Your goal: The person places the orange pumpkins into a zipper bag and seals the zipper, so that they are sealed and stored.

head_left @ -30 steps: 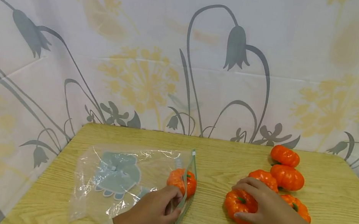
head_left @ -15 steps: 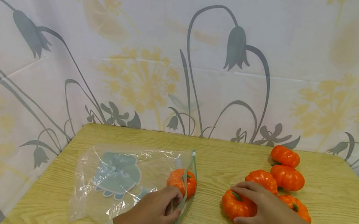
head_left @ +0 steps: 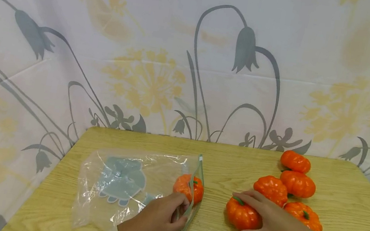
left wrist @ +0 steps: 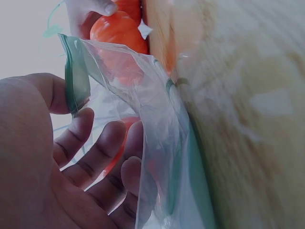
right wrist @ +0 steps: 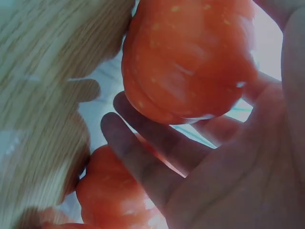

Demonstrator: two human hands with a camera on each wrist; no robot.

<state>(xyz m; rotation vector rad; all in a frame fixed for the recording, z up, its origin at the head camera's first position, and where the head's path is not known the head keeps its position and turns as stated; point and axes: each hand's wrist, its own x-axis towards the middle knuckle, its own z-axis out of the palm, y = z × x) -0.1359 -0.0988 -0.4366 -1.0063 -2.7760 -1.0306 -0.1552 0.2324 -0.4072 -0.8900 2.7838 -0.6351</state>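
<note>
A clear zip bag [head_left: 90,209] with a blue-grey animal print lies flat on the table, its green-edged mouth facing right. Just inside that mouth sits one small orange pumpkin [head_left: 182,184], seen partly through the plastic. My left hand [head_left: 157,217] pinches the mouth's near edge between thumb and index finger; in the left wrist view the other fingers reach into the opening. To the right, my right hand [head_left: 270,226] grips another orange pumpkin [head_left: 241,215], thumb on the near side and fingers over the far side. The right wrist view shows this pumpkin [right wrist: 188,57] close to the palm.
Several more pumpkins stand beyond and beside my right hand: one at the far edge [head_left: 295,161], one in front of it [head_left: 298,184], one nearer [head_left: 271,189], and one partly behind the hand [head_left: 304,216]. A flowered cloth [head_left: 145,45] hangs behind the wooden table [head_left: 229,158].
The pumpkin under my right hand has shifted slightly left, and its stem has tipped leftward and away. My left hand and the bag have stayed in place.
</note>
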